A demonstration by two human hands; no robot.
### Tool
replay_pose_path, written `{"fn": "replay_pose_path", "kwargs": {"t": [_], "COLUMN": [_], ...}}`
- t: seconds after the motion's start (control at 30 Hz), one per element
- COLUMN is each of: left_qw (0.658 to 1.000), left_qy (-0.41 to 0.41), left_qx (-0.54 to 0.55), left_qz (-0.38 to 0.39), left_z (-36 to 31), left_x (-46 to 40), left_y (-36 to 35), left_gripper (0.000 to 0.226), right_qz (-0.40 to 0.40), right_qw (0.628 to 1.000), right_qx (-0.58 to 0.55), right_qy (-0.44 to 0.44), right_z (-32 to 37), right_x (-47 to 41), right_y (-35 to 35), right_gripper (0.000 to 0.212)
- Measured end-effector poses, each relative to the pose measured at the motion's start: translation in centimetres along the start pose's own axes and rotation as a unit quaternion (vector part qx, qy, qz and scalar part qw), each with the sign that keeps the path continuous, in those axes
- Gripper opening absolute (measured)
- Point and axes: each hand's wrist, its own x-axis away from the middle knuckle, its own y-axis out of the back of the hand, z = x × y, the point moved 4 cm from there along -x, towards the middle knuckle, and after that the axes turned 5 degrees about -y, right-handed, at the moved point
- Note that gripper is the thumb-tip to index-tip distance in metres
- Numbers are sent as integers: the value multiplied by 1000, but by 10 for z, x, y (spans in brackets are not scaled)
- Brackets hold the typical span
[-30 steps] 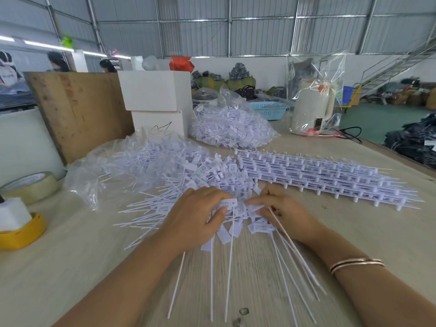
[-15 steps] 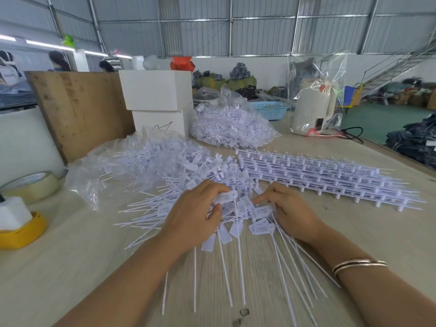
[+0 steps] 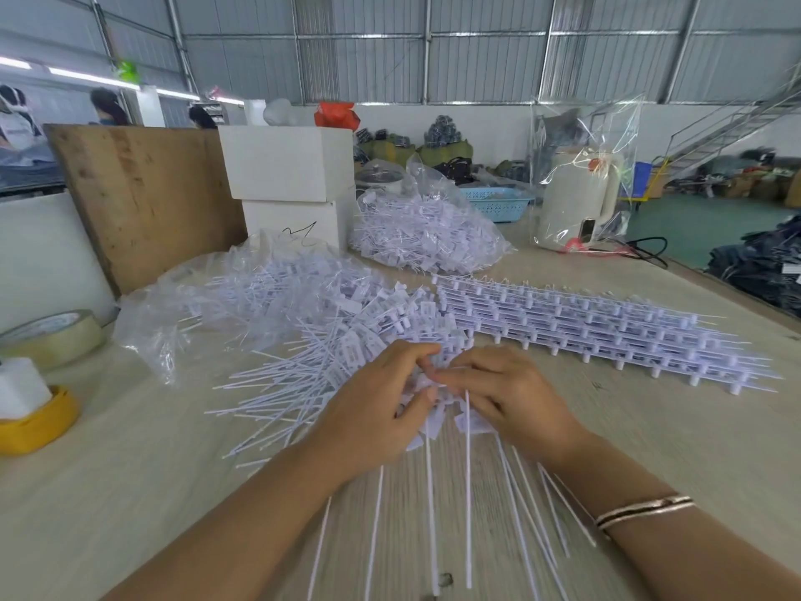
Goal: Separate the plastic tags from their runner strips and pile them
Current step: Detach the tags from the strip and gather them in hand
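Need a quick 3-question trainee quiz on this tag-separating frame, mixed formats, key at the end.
1. True or false: the left hand and right hand both hold tags at the table's near middle.
2. Which lies right of the hands: A) stacked runner strips B) yellow tape roll C) loose tag pile?
3. Fill in: the wrist with the bracelet is the ___ one.

Key: 1 true; 2 A; 3 right.
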Motion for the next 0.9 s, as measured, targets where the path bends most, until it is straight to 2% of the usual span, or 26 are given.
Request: {"fn": "replay_pose_path", "kwargs": {"t": [0.1,0.2,0.37,0.53,0.9], "left_qw": [999,997,996,992,990], "left_qy": [26,16,4,-9,-26], "left_qx": [-40,-75,-92,-124,-138], "left_qz": [-15,-1,8,19,20], "left_z": [8,12,15,17,16], "left_x": [-2,-2,-2,-3,-3], "left_y": [9,11,10,8,9], "left_gripper": [38,23,17,17,22], "right_qz": [-51,-70,-46,11,11], "right_qw": [999,997,998,994,978], "right_qx": [9,29,15,-57,-158], "right_qy": [-13,-15,-41,-92,-134], "right_z": [-6,-9,-8,-14,-20], "right_x": [2,3,3,4,6], "right_y": [4,6,6,-2,-7], "right_gripper": [35,28,25,27,33]}}
